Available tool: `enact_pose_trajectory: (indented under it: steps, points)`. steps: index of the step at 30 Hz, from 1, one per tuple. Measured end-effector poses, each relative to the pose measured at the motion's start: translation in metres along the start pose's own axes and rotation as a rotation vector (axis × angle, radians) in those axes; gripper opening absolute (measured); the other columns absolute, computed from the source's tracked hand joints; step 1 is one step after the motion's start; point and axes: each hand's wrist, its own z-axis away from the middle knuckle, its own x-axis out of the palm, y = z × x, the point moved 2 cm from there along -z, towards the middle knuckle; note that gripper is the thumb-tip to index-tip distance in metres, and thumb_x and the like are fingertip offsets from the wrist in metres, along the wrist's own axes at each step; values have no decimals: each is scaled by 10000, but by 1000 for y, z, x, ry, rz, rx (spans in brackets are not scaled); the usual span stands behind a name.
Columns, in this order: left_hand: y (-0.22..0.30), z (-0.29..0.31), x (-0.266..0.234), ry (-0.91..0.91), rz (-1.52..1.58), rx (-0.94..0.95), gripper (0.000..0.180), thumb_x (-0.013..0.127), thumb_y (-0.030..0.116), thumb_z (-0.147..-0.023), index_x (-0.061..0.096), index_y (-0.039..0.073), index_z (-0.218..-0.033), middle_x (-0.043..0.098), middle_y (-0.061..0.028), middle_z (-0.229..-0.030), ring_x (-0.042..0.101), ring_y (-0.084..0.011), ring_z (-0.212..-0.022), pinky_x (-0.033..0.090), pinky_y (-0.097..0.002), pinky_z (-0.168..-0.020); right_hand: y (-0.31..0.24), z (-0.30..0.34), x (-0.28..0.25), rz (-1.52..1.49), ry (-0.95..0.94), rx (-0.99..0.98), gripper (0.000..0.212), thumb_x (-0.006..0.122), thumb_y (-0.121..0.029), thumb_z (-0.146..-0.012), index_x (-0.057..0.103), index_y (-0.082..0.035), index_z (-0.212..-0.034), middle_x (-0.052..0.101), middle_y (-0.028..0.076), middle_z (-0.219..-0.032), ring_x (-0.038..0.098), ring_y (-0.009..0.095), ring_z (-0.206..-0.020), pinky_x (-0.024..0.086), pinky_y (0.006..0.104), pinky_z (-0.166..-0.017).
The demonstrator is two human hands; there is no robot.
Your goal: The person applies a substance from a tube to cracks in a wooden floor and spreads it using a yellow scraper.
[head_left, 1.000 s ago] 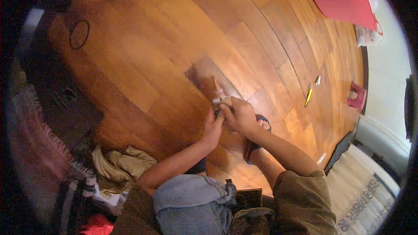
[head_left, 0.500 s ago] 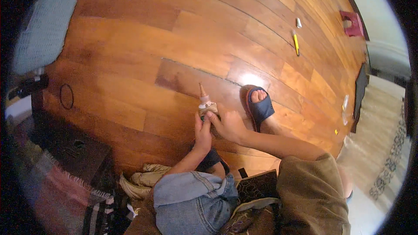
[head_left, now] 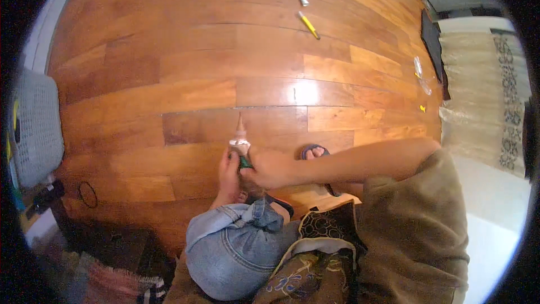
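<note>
Both my hands are wrapped round a squeeze tube with a long pointed brownish nozzle (head_left: pixel 241 132). A white band shows at the base of the nozzle, and a bit of green shows between my fingers. My left hand (head_left: pixel 227 175) grips the tube from the left side, its fingers closed. My right hand (head_left: pixel 269 168) is closed over it from the right, and the forearm crosses above my sandalled foot (head_left: pixel 315 151). Most of the tube's body is hidden by the hands. The nozzle points away from me, over the wooden floor (head_left: pixel 197 93).
Farther off on the floor lie a yellow cutter-like tool (head_left: pixel 309 26) and a small white cap (head_left: pixel 304 0). A grey-blue basket (head_left: pixel 36 129) stands at left, near a black ring (head_left: pixel 88 195). Clear plastic scraps (head_left: pixel 422 76) and a pale curtain (head_left: pixel 472 95) are at right.
My view has turned rightward. My right hand has shifted further over the tube, its forearm now stretched across my foot. The green part shows more between the hands.
</note>
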Motion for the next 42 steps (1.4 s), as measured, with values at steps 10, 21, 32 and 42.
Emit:
enact_pose_trajectory:
  steps: [10,21,32,42]
  points:
    - [43,-16,33,-182,267,-528,281,308,299,-851,441,57,-796,447,-40,-680,400,-136,-503,344,-262,-444,114,62,-115,641,-420,-82,209,532,-239,-761,564,-38,-801,590,151,-818,574,315,-755,464,408,-655]
    - [64,-29,144,-173,-118,-906,352,341,436,-889,486,125,-969,526,-26,-773,438,-122,-536,392,-264,-477,191,74,-83,93,-20,-419,209,487,-245,-832,560,-49,-822,579,129,-800,569,315,-730,470,415,-613]
    - [74,10,175,67,-147,-931,449,337,538,-860,488,119,-919,495,-33,-696,419,-129,-522,358,-250,-453,253,-27,-100,-120,408,-376,156,529,-179,-794,544,-26,-769,541,170,-742,547,338,-720,444,416,-612]
    - [124,44,140,281,-44,-704,458,319,524,-870,464,91,-905,476,-58,-711,365,-135,-493,303,-263,-444,295,-178,-258,58,959,74,289,647,-219,-718,532,-41,-913,526,137,-940,489,318,-918,417,397,-780]
